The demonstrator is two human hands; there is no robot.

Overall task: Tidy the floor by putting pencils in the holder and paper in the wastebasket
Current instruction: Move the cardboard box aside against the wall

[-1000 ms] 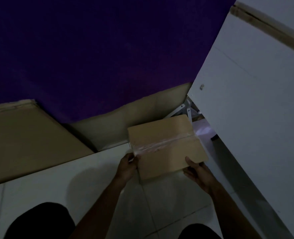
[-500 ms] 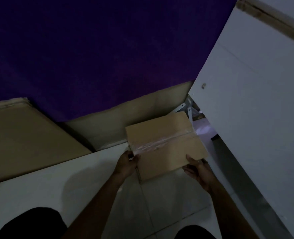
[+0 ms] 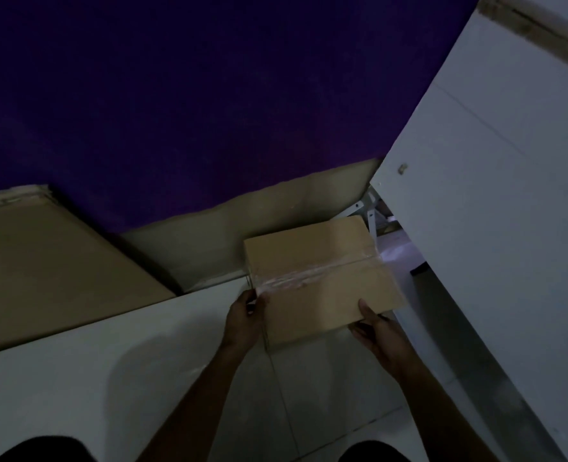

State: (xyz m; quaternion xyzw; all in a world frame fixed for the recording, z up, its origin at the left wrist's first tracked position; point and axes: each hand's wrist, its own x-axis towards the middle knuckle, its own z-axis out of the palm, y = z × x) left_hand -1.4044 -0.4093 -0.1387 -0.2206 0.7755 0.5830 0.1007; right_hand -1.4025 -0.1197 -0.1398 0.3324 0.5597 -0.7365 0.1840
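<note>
the room is dim. a person crouches over a white tiled floor [image 3: 76, 378], both bare arms reaching forward to a closed cardboard box [image 3: 319, 281] with a strip of clear tape along its top seam. the left hand [image 3: 244, 320] grips the box's near left corner, fingers curled around the edge and thumb up on the taped seam. the right hand [image 3: 377, 331] holds the near right edge, thumb pressed flat on the top face and the other fingers tucked beneath, so both hands are closed on the box. whether the box rests on the floor or is lifted off it, i cannot tell.

behind the box runs a pale skirting board [image 3: 242, 225] under a deep purple wall [image 3: 209, 95]. a large flat cardboard sheet [image 3: 49, 261] lies to the left, and a tall white panel [image 3: 496, 228] leans in on the right, just beside the box. a bit of white metal frame [image 3: 369, 208] shows between the panel and the wall. two dark knees [image 3: 42, 450] sit at the bottom edge. pencils, holder, paper and wastebasket are nowhere in sight from here.
</note>
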